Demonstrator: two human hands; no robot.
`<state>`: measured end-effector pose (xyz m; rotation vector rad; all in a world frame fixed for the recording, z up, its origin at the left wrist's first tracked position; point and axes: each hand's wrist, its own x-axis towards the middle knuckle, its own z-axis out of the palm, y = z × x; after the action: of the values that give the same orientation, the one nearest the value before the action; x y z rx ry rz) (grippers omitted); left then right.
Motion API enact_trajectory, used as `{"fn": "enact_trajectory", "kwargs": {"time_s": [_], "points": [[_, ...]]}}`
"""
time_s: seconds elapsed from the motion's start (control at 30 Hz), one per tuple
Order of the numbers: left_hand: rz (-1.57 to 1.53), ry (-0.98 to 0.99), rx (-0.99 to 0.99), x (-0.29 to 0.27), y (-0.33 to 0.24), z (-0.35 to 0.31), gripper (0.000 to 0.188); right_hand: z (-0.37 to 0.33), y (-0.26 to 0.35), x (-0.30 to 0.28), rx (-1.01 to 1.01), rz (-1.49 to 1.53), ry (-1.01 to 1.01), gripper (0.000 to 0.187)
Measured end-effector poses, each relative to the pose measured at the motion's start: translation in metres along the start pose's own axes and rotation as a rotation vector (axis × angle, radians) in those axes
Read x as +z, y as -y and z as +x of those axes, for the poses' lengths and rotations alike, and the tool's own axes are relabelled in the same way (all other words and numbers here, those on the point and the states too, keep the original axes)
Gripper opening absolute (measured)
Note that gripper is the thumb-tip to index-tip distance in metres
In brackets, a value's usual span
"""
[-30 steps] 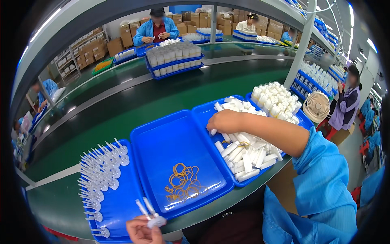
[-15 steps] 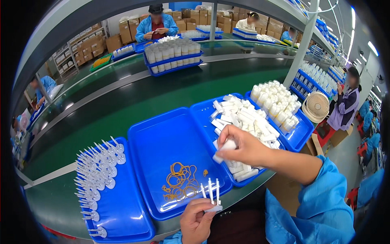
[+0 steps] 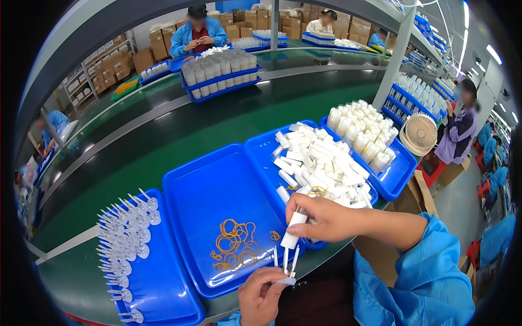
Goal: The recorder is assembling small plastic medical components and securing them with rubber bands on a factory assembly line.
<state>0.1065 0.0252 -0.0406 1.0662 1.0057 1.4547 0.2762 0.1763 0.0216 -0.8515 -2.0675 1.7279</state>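
"White tube [image 3: 297, 228]: where is it just now?"

"In the right hand [image 3: 312, 218], pinched between thumb and fingers, tilted, its lower end over the prongs of a small pronged piece [image 3: 285, 281]. I can't tell whether tube and prongs touch."

"And the other hand?"

"The left hand [image 3: 262, 296] is closed on that piece's flat, pale base, thumb against fingers, with the white prongs pointing up. Both hands are near the front edge of the middle blue tray [image 3: 204, 182]."

"What's in that tray?"

"A loose tangle of yellowish rubber bands [image 3: 232, 244], towards the near end."

"And on either side?"

"To the left, a blue tray [image 3: 157, 290] with rows of similar pronged pieces along its left side. To the right, a blue tray [image 3: 260, 154] heaped with white tubes [image 3: 322, 157]. All three trays sit on the green tabletop [image 3: 62, 277]."
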Motion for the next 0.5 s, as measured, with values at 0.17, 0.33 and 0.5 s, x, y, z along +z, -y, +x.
{"fn": "enact_trajectory", "kwargs": {"time_s": [0.17, 0.33, 0.5], "points": [[0.243, 0.094, 0.200, 0.000, -0.009, 0.008, 0.009, -0.011, 0.004, -0.004, 0.069, 0.069, 0.070, 0.022], [0.358, 0.163, 0.275, 0.001, -0.009, 0.008, 0.010, -0.016, -0.006, 0.011, -0.216, -0.120, 0.053, 0.021], [0.058, -0.058, 0.170, 0.007, 0.008, -0.003, 0.018, -0.021, 0.000, 0.028, -0.147, -0.326, 0.136, 0.021]]}}
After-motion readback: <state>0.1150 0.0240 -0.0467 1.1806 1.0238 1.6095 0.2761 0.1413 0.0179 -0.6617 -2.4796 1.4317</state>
